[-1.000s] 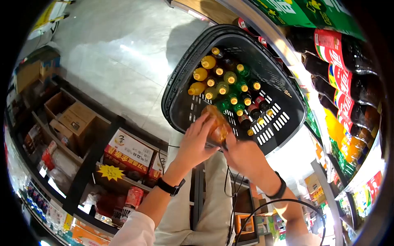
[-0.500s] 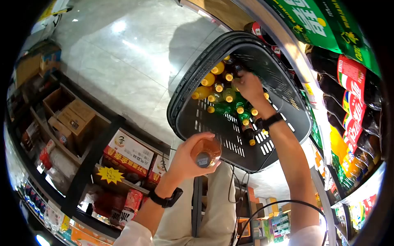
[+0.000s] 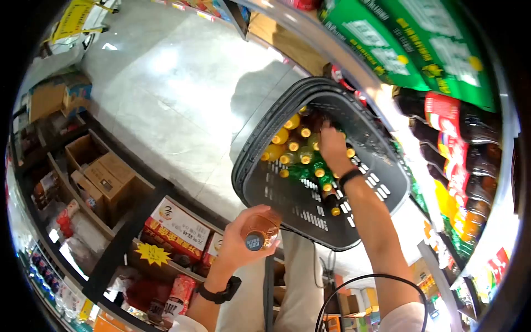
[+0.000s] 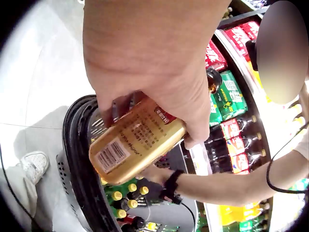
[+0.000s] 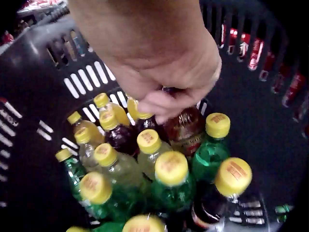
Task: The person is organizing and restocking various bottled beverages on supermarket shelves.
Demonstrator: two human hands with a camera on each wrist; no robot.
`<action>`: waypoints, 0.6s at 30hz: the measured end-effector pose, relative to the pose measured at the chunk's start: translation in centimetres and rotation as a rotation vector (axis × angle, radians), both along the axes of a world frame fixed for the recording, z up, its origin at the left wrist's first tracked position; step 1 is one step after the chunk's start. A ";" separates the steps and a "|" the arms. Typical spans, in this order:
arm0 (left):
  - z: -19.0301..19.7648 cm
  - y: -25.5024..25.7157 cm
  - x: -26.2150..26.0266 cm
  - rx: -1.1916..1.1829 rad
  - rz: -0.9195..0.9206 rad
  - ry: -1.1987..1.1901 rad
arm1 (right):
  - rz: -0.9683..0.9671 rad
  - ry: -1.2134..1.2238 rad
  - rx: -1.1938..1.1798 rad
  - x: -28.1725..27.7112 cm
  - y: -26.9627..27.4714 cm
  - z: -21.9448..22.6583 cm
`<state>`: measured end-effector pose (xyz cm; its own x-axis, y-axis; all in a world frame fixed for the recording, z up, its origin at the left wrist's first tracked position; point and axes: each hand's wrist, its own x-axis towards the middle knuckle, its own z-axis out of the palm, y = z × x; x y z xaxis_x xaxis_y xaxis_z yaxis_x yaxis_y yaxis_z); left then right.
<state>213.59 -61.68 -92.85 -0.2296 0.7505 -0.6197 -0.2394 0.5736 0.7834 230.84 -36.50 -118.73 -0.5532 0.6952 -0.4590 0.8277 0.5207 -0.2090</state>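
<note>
My left hand (image 3: 238, 246) holds an amber bottle (image 3: 261, 228) with a dark cap, outside the near left rim of the black basket (image 3: 251, 124). In the left wrist view the bottle's gold label (image 4: 140, 140) with a barcode shows beneath my left hand (image 4: 154, 72). My right hand (image 3: 334, 148) reaches into the basket among yellow-capped bottles. In the right wrist view, the curled fingers of my right hand (image 5: 164, 67) grip the top of a reddish-brown bottle (image 5: 186, 129); its cap is hidden. Green, pale and dark bottles (image 5: 171, 181) stand around it.
Shelves with cola bottles (image 3: 448, 144) and green packs (image 3: 381, 50) flank the basket on the right. Cardboard boxes (image 3: 110, 174) and a red-and-white carton (image 3: 180, 224) stand on the left. A black cable (image 3: 365, 276) loops near my right forearm.
A second ago both hands were at the amber bottle; my left hand alone holds it now. My right hand has moved into the basket and grips another bottle. The head view has shifted.
</note>
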 end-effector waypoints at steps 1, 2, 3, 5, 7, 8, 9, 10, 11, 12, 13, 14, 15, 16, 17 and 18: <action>0.8 0.0 0.1 -0.023 -0.036 0.024 | -0.067 0.112 0.003 1.4 -0.9 3.1; 1.2 -0.3 0.3 0.008 -0.020 0.024 | -0.132 0.231 0.012 2.5 -2.0 6.3; 1.6 -1.0 0.7 0.023 -0.055 0.042 | -0.164 0.236 0.014 3.9 -2.9 9.1; 3.8 -1.3 1.3 0.025 -0.121 0.095 | -0.147 0.340 0.103 5.9 -4.4 14.7; 5.8 -1.9 2.1 0.065 -0.091 0.060 | -0.121 0.380 0.158 7.2 -5.9 21.5; 6.9 -2.0 2.5 0.076 -0.083 0.008 | -0.152 0.322 0.137 7.6 -6.8 25.3; 8.6 -1.8 2.8 0.086 -0.081 0.045 | -0.171 0.336 0.112 7.9 -7.6 28.7; 10.9 -1.2 3.0 0.118 -0.060 -0.029 | -0.189 0.352 0.099 8.2 -8.3 32.1; 12.6 -0.8 3.2 0.166 -0.117 0.001 | -0.242 0.390 0.009 8.6 -9.2 35.3; 12.8 -1.8 3.9 0.158 -0.058 -0.153 | -0.288 0.440 -0.074 8.9 -10.1 38.3; 13.3 -2.5 4.7 0.186 -0.029 -0.224 | -0.285 0.376 -0.143 9.4 -11.2 41.0; 13.6 -3.0 5.4 0.215 0.102 -0.522 | -0.288 0.392 -0.161 10.6 -12.6 42.9; 16.1 -2.3 5.2 0.182 -0.101 -0.319 | -0.367 0.283 -0.318 11.3 -13.6 45.6; 16.6 -2.4 5.1 0.206 -0.149 -0.398 | -0.351 0.308 -0.390 11.6 -13.9 48.8; 19.2 -1.3 4.7 -0.020 -0.214 -0.519 | -0.465 0.429 -0.396 12.9 -15.2 49.8; 17.2 -2.7 5.2 0.363 -0.296 -0.478 | -0.439 0.393 -0.323 13.4 -16.0 52.4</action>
